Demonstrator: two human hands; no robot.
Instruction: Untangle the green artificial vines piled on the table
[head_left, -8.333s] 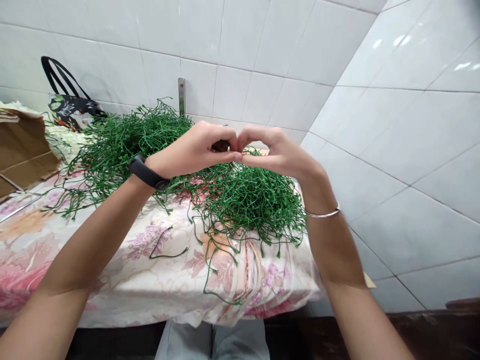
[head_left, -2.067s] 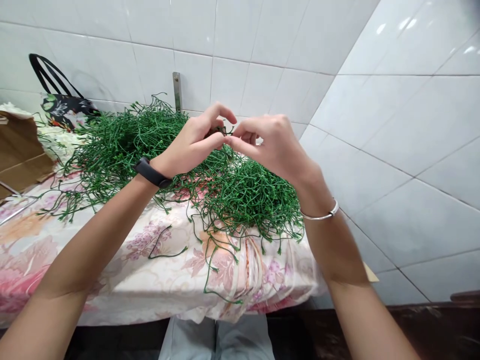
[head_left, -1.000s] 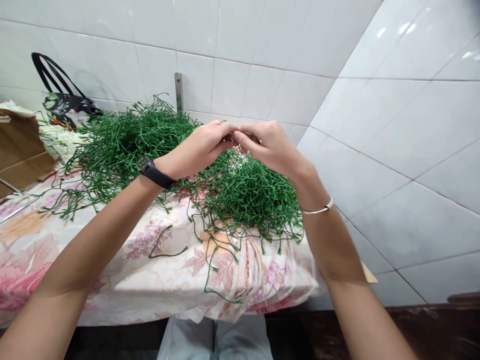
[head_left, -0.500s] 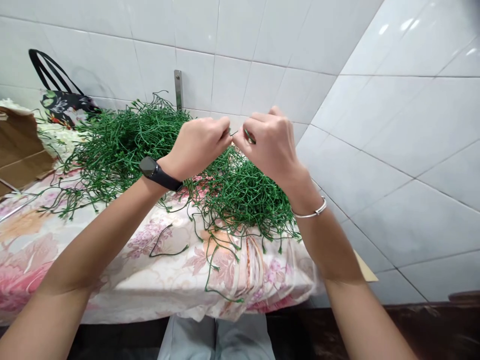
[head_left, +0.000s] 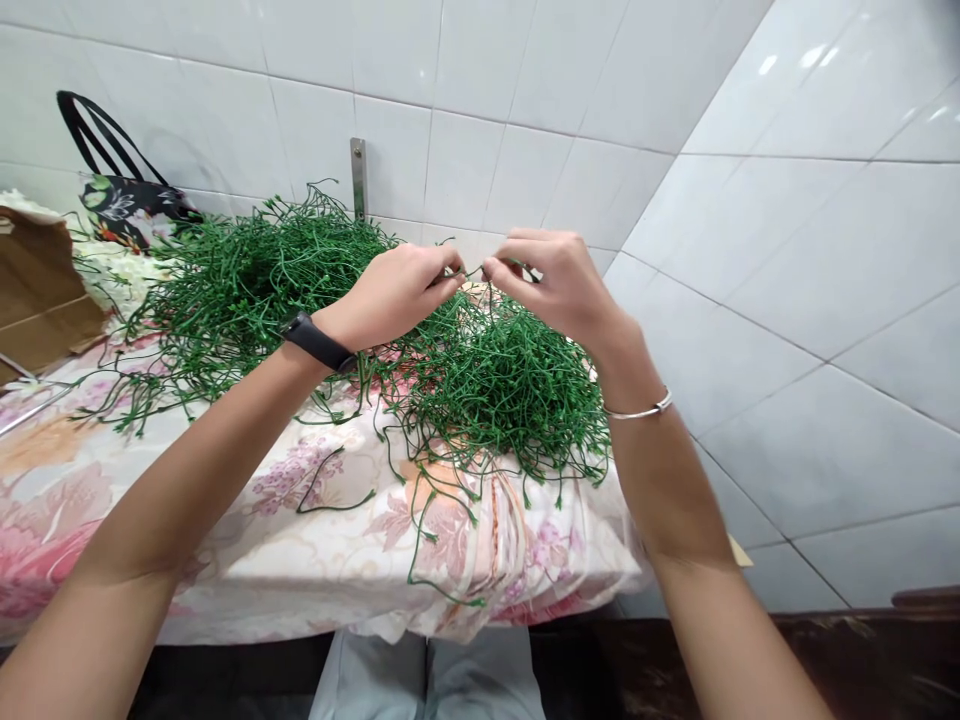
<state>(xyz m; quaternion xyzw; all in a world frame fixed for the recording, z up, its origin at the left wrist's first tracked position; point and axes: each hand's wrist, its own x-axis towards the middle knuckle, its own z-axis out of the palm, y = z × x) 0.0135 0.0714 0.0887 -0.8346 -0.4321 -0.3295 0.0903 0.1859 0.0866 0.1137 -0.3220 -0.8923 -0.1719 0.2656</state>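
Between my two hands runs a thin green artificial flower stem point(head_left: 474, 272), pinched at both sides above the table. My left hand point(head_left: 401, 292), with a black band at the wrist, closes thumb and fingers on its left part. On the right part, the thumb and fingertips of my right hand point(head_left: 551, 282) are pressed together; a bangle circles that wrist. Below and behind the hands lie a large tangled pile of green stems point(head_left: 255, 270) and a smaller pile point(head_left: 517, 390). Several loose stems point(head_left: 442, 585) are scattered near the table's front edge.
A floral cloth point(head_left: 247, 585) covers the table. At the left stand a brown cardboard box point(head_left: 45, 290), white flowers point(head_left: 124, 272) and a black floral bag point(head_left: 135, 208). White tiled walls close in behind and at right; a metal strip point(head_left: 358, 178) is fixed to the back wall.
My right hand has moved slightly right and its fingers have loosened from a tight fist into a pinch. The left hand has barely shifted. More of the stem shows between them.
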